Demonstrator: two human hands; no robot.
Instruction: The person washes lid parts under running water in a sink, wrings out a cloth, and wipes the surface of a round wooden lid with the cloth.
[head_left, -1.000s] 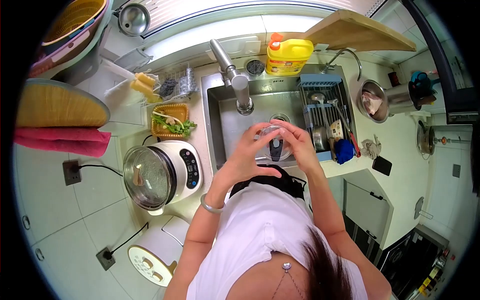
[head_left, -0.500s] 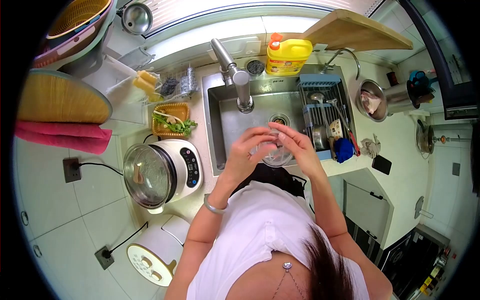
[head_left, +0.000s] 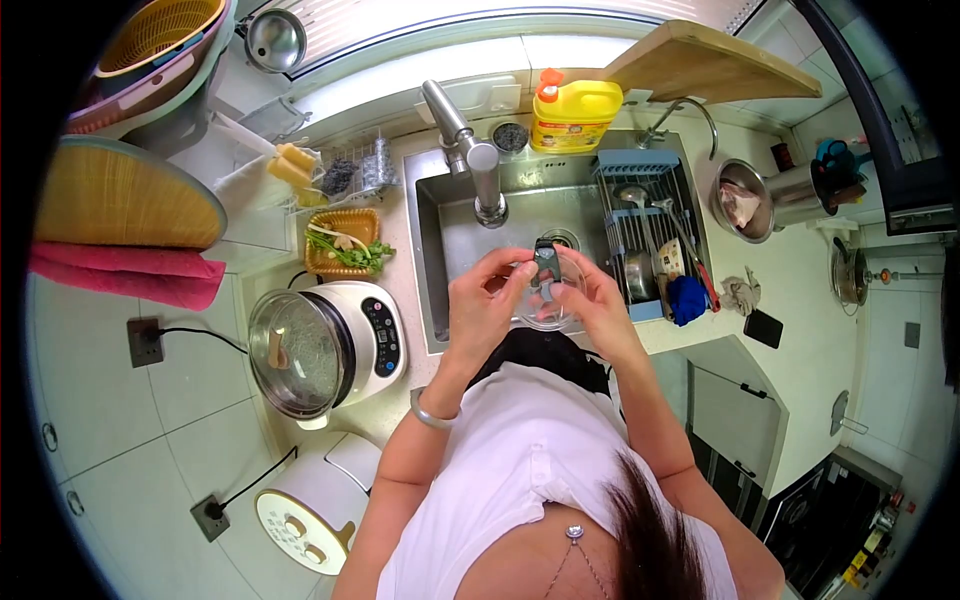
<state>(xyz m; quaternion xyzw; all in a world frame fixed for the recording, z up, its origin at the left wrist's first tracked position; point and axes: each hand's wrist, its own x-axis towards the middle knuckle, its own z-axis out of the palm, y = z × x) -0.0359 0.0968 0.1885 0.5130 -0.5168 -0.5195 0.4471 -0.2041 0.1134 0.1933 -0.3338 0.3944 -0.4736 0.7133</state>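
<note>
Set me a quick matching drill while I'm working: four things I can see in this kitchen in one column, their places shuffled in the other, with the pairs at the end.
Things:
1. Clear round item
2. Yellow jug
3. Leafy greens
4. Pink cloth

Places:
A. Standing behind the sink
B. At the picture's far left, just below a wooden board
C. Between the left hand and the right hand
D. In the amber basket

Pairs: 1-C, 2-A, 3-D, 4-B
</note>
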